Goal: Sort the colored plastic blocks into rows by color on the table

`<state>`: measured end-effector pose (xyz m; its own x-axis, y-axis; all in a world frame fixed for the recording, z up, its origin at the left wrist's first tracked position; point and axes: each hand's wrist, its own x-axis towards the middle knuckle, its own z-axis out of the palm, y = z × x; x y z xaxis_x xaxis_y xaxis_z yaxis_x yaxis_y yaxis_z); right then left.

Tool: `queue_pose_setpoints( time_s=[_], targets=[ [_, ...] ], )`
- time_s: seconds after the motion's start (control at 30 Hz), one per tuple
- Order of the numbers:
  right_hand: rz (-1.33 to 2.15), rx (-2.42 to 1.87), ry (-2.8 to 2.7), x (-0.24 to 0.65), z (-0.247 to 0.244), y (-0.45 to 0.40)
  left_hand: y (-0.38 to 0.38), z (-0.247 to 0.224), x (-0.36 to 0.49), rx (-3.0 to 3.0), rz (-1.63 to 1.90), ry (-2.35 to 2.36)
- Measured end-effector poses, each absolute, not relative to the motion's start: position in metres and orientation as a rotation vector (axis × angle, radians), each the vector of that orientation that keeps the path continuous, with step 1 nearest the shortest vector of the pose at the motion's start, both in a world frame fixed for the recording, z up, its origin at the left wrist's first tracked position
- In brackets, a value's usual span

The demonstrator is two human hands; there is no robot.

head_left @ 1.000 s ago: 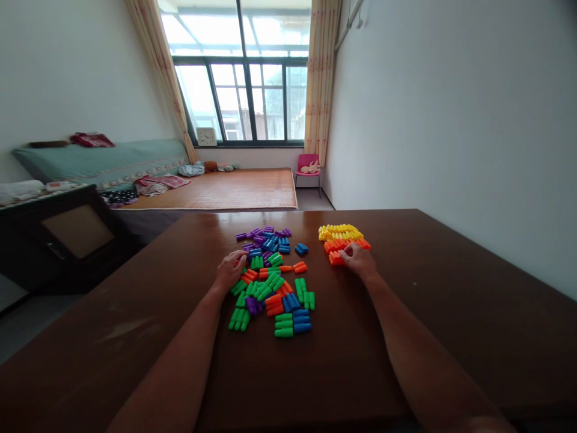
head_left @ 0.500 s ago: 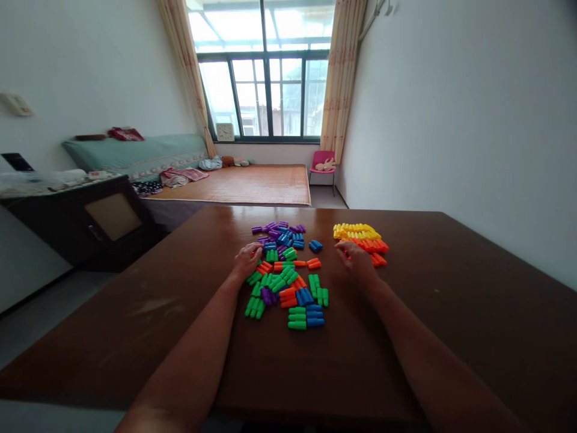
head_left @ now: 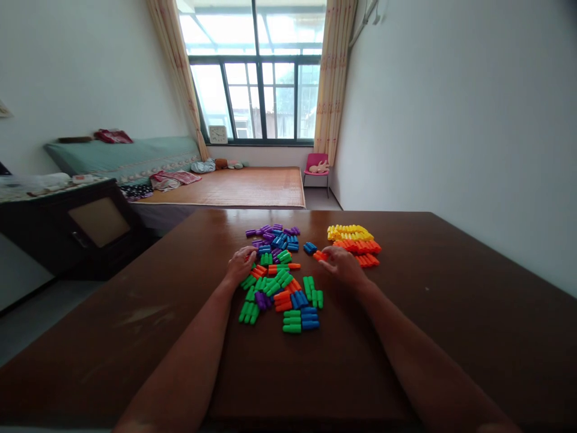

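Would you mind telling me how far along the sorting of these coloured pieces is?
Done: yellow row and orange row lie apart. In hand: right hand touches an orange piece; left hand rests on the mixed pile. Left: green, blue, purple and orange pieces remain mixed.

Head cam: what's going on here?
A person sits at a brown table strewn with small plastic pegs. The right hand is at an orange peg, fingertips on it, just left of neat rows of yellow pegs and orange pegs. The left hand rests on the left edge of a mixed pile of green, blue, purple and orange pegs. Whether either hand actually grips a peg is unclear.
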<state>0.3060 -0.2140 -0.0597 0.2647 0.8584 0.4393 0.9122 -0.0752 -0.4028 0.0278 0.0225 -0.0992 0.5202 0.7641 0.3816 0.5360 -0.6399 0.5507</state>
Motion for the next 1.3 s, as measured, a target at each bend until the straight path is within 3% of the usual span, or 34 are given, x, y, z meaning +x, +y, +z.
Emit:
queue_pose_setpoints(
  time_s=[0.17, 0.43, 0.7, 0.97, 1.17, 1.3],
  targets=[
    [-0.175, -2.279, -1.162, 0.370, -0.041, -0.247, 0.025, -0.101, 0.028, 2.412, 0.874, 1.060],
    [-0.022, -2.478, -1.154, 0.391, -0.053, -0.259, 0.021, -0.100, 0.029, 2.396, 0.881, 1.059],
    [-0.232, -2.209, -1.414, 0.346, -0.049, -0.236, 0.014, -0.083, 0.030, 2.440, 1.013, 1.097],
    [-0.214, -2.140, -1.555, 0.317, -0.057, -0.227, -0.001, -0.055, 0.009, 2.624, 0.492, 0.812],
    [-0.186, -2.088, -1.618, 0.303, -0.058, -0.225, -0.009, -0.049, 0.005, 2.567, 0.402, 0.716],
    [-0.148, -1.927, -1.658, 0.288, -0.058, -0.219, -0.016, -0.043, 0.013, 2.377, 0.547, 0.652]
  ],
)
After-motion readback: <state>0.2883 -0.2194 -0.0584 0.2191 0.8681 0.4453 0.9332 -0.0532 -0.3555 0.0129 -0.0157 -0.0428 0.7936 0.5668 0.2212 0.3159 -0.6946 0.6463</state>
